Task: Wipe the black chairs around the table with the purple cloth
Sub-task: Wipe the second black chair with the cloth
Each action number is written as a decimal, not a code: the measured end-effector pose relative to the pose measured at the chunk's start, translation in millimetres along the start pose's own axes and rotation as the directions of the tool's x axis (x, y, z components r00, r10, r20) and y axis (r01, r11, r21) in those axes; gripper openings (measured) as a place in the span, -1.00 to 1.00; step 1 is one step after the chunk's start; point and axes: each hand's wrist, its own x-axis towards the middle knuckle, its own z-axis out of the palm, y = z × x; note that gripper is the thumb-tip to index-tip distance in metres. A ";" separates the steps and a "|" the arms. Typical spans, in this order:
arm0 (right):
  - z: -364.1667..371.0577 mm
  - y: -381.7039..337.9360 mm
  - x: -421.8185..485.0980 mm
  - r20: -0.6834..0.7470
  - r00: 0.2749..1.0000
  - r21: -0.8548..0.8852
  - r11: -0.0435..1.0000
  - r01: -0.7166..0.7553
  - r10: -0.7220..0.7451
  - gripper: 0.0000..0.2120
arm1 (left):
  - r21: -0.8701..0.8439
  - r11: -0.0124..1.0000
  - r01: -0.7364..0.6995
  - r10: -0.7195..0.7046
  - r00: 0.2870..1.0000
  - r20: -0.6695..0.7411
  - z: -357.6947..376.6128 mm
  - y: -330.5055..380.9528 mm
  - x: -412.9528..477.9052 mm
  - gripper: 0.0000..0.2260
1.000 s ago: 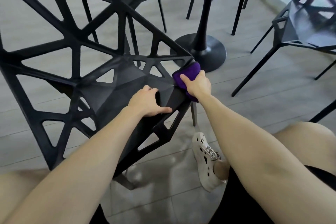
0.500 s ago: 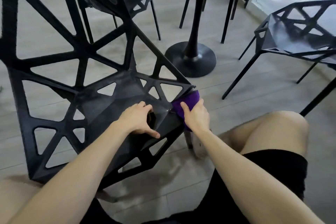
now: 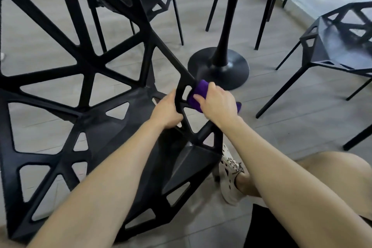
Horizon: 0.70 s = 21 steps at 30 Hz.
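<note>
purple cloth (image 3: 198,94) clutched in r hand (image 3: 218,104) on black chair (image 3: 96,121); l hand (image 3: 167,112) grips same chair.

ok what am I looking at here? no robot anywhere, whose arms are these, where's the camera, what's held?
There is no machine: a person works with bare hands, and the one camera sits on their head, looking forward and down, so both forearms enter from the bottom. The left hand grips a strut of the nearest black chair, an open lattice frame. The right hand holds a purple cloth against that chair's side rail. The tabletop is out of view; only the table's round pedestal base shows, on the grey floor. More black chairs stand around it, such as the right-hand chair. The person's white shoe shows beside the near chair.
</note>
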 end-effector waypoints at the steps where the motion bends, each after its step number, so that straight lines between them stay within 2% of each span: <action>1: -1.7 -11.3 14.5 0.007 1.000 -0.025 0.999 0.026 -0.026 -0.51 | -0.035 0.999 -0.021 0.021 1.000 -0.017 2.8 -3.1 -2.6 -0.27; 6: -13.0 -32.9 46.0 0.093 0.992 -0.026 0.996 0.083 -0.080 -0.51 | -0.090 0.993 -0.081 0.077 0.996 -0.047 -5.6 -15.0 0.8 -0.14; 8: -8.3 -28.9 39.3 0.040 0.998 0.023 0.999 0.046 -0.047 -0.51 | -0.061 0.995 -0.074 0.074 0.997 -0.005 -10.5 -15.9 0.7 -0.14; 10: -0.2 -28.0 32.1 -0.024 0.999 0.043 0.998 0.035 -0.034 -0.51 | -0.014 0.998 -0.054 0.054 0.998 0.017 -18.0 -22.7 4.8 -0.23; 11: 2.9 -27.2 30.8 -0.036 0.999 0.042 0.998 0.040 -0.038 -0.49 | 0.023 0.999 -0.049 0.050 0.998 -0.025 -22.5 -28.7 9.5 -0.29; 13: 5.4 -23.5 32.2 -0.031 0.998 0.034 0.998 0.047 -0.046 -0.47 | 0.119 0.993 -0.016 0.039 0.980 -0.197 -33.5 -42.1 24.0 -0.32; 15: 3.4 -23.2 34.9 -0.009 0.999 0.028 0.999 0.035 -0.035 -0.49 | 0.120 0.989 0.092 -0.038 0.918 -0.394 -50.1 -53.1 41.9 -0.24; 16: 2.4 -24.1 36.5 0.004 1.000 0.018 0.999 0.031 -0.031 -0.49 | 0.080 0.986 0.144 -0.097 0.900 -0.425 -59.1 -57.7 50.8 -0.17; 19: 1.6 -29.6 42.4 0.040 0.999 -0.012 1.000 0.024 -0.024 -0.50 | 0.001 0.976 0.218 -0.210 0.939 -0.272 -76.2 -65.8 74.7 0.02; 21: -2.1 -41.0 51.8 0.054 0.998 -0.007 0.999 0.039 -0.038 -0.51 | 0.012 0.977 0.211 -0.202 0.949 -0.241 -76.8 -69.2 82.5 -0.02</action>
